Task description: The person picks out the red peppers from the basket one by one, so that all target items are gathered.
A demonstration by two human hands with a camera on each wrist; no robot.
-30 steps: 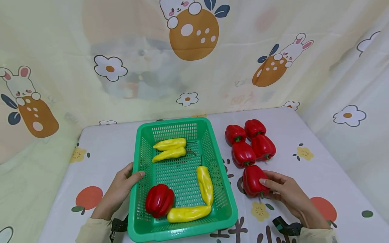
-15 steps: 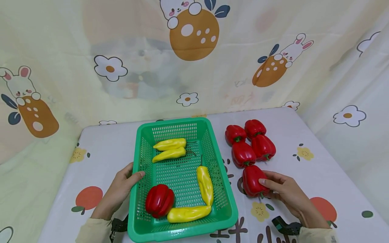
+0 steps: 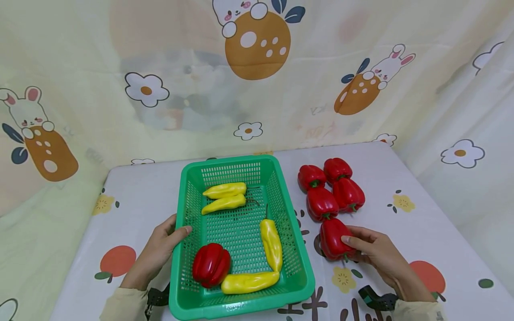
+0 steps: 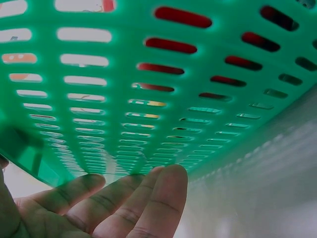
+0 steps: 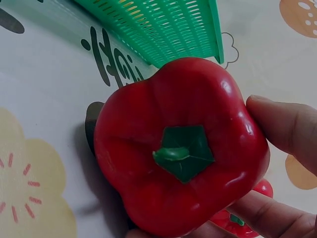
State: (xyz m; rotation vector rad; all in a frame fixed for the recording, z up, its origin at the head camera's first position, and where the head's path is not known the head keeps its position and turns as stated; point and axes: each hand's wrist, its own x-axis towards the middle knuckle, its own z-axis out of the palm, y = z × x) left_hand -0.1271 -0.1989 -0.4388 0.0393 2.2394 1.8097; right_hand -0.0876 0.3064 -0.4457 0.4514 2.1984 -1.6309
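My left hand (image 3: 158, 245) grips the left side of a green perforated plastic basket (image 3: 295, 232), thumb over the rim. In the left wrist view its fingers (image 4: 163, 198) lie along the outside of the slotted wall. To the basket's right, my right hand (image 3: 377, 254) holds a red bell pepper (image 3: 333, 238) between thumb and fingers. The right wrist view faces this pepper's green stem (image 5: 183, 153); some fingers are hidden behind it. One red bell pepper (image 3: 210, 265) sits in the basket's near left corner, with several long yellow peppers (image 3: 271, 245) around the basket floor.
Several more red bell peppers (image 3: 321, 203) stand clustered just beyond the held one, right of the basket. A patterned white cloth (image 3: 401, 240) covers the table. Behind it hangs a printed curtain (image 3: 192, 116), which continues along both sides.
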